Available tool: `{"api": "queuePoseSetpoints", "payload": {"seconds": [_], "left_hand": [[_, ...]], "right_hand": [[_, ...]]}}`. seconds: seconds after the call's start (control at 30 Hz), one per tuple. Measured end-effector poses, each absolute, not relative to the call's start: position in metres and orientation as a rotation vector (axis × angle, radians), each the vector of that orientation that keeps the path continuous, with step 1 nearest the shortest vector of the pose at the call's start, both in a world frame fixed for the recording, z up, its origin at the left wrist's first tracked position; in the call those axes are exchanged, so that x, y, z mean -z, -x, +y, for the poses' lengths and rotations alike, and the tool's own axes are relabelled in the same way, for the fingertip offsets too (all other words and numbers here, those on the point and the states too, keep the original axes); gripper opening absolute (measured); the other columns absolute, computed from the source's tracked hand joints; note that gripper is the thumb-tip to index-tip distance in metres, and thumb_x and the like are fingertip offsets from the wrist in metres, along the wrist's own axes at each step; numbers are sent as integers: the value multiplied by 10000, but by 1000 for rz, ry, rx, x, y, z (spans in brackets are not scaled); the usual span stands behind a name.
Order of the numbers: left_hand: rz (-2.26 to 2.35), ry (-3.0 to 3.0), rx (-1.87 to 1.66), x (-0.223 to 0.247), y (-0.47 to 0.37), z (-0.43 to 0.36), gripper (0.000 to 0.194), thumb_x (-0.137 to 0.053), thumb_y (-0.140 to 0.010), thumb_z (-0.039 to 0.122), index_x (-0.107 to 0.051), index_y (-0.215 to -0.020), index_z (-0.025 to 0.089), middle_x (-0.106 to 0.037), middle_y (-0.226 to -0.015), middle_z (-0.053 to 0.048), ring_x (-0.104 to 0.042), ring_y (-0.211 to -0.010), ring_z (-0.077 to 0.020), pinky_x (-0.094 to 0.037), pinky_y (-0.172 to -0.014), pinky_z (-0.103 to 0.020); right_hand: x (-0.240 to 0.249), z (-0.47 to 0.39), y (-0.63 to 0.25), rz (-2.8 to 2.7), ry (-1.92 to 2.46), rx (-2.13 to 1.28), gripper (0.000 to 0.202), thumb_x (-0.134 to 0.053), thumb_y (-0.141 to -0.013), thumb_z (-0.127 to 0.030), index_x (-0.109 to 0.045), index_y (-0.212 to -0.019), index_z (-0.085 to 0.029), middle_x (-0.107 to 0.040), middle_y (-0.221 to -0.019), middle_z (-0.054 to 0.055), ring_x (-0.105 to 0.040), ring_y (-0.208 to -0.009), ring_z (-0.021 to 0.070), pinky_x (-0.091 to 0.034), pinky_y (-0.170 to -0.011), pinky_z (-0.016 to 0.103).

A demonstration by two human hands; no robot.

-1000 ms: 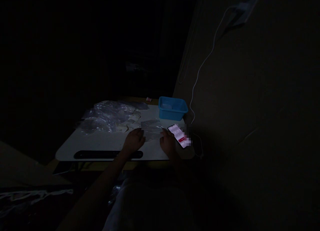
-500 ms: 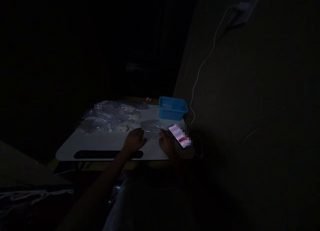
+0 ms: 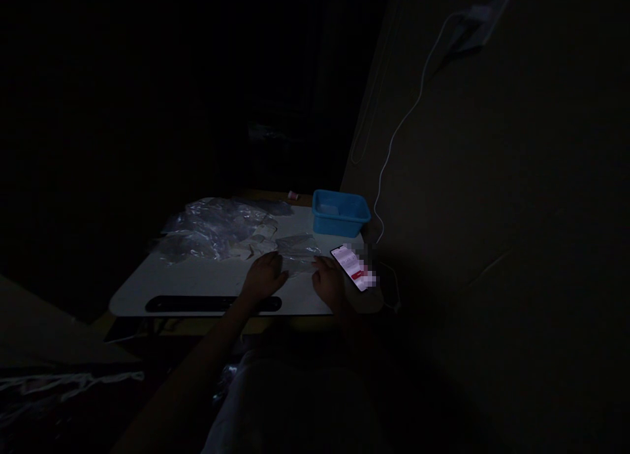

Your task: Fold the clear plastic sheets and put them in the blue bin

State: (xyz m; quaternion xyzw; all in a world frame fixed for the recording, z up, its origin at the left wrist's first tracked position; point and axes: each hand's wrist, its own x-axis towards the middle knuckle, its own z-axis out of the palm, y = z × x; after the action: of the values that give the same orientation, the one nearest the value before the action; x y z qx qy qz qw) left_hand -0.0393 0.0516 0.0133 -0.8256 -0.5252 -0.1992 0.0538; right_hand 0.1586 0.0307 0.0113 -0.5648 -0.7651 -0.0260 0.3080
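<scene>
Item: thin clear plastic piece [image 3: 299,247], lying on the white surface [image 3: 187,283], between and just beyond the hands, with faint glints along its creases.

Grip, left: left hand [image 3: 263,277], palm down, fingers reaching forward to the near left edge of the piece; a gap is seen between thumb and fingers. Grip, right: right hand [image 3: 329,282], fingers curled inward at the near right edge, the thumb low beside them. Contact at both edges is likely; whether film is pinched in either grip cannot be told in the dim light.

Handling, as judged: the film is best drawn flat by light, even pressure from both sides, with creases eased outward rather than pulled. Slipping or wrinkling is to be expected if one side is tugged harder.

Also listed: crumpled plastic heap [image 3: 211,224], to the left, with pale scraps [image 3: 246,249] at its near right side; blue basin [image 3: 339,226], at the far right corner; lit phone [image 3: 347,264], just beside the right hand; black strip [image 3: 187,304], along the near edge; small pink-and-white item [image 3: 293,195], beyond the far edge.
</scene>
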Motion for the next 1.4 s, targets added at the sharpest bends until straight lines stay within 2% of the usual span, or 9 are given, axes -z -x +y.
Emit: {"api": "queuePoseSetpoints", "payload": {"seconds": [0.17, 0.43, 0.7, 0.83, 1.0, 1.23, 1.4], "left_hand": [[-1587, 2521, 645, -8, 41, 54, 450, -433, -783, 401, -528, -1113, 111, -532, -1197, -155, -455, -1139, -270, -359, -956, -395], [-1589, 2538, 720, -5, 43, 55, 471, -427, -784, 411, -498, -1142, 113, -526, -1199, -144, -459, -1131, -256, -364, -954, -386], [-1547, 2534, 907, -9, 43, 54, 377, -294, -855, 299, -567, -1052, 128, -570, -1127, -123, -494, -1069, -219, -396, -930, -389], [-1485, 2598, 975, -13, 43, 48, 358, -318, -844, 266, -555, -1083, 146, -586, -1094, -113, -511, -1037, -209, -422, -899, -380], [-1332, 2770, 885, -14, 45, 36, 351, -361, -839, 284, -554, -1102, 153, -580, -1127, -103, -506, -1056, -195, -420, -909, -344], [-1287, 2776, 768, -11, 50, 4, 527, -466, -793, 416, -435, -1244, 145, -505, -1239, -149, -462, -1133, -251, -394, -934, -414], [-1162, 2817, 572, 4, 49, -22, 479, -521, -758, 343, -485, -1196, 153, -482, -1263, -160, -442, -1158, -274, -319, -982, -477]], "right_hand": [[-8, 35, -160, -1794, 1682, 61, 386, -408, -733, -92, -527, -1100, -111, -619, -1025, 112, -511, -1001, 218, -337, -882, 359], [-7, 37, -161, -1802, 1715, 45, 359, -410, -739, -94, -540, -1073, -119, -630, -1001, 106, -525, -979, 222, -339, -865, 355], [-7, 35, -161, -1802, 1679, 68, 339, -425, -731, -95, -557, -1041, -127, -648, -953, 86, -528, -961, 219, -333, -855, 357], [-7, 34, -161, -1821, 1680, 90, 322, -412, -748, -101, -567, -1029, -137, -642, -958, 90, -531, -944, 214, -342, -834, 352], [-8, 26, -164, -1906, 1652, 99, 298, -421, -738, -98, -600, -967, -159, -634, -966, 81, -531, -948, 195, -340, -857, 335], [-3, -2, -178, -1981, 1512, 67, 319, -438, -671, -85, -625, -913, -177, -632, -958, 61, -537, -942, 188, -377, -854, 328], [7, -24, -192, -1998, 1327, 50, 341, -424, -669, -101, -621, -935, -186, -612, -998, 64, -514, -991, 188, -388, -891, 342]]}}
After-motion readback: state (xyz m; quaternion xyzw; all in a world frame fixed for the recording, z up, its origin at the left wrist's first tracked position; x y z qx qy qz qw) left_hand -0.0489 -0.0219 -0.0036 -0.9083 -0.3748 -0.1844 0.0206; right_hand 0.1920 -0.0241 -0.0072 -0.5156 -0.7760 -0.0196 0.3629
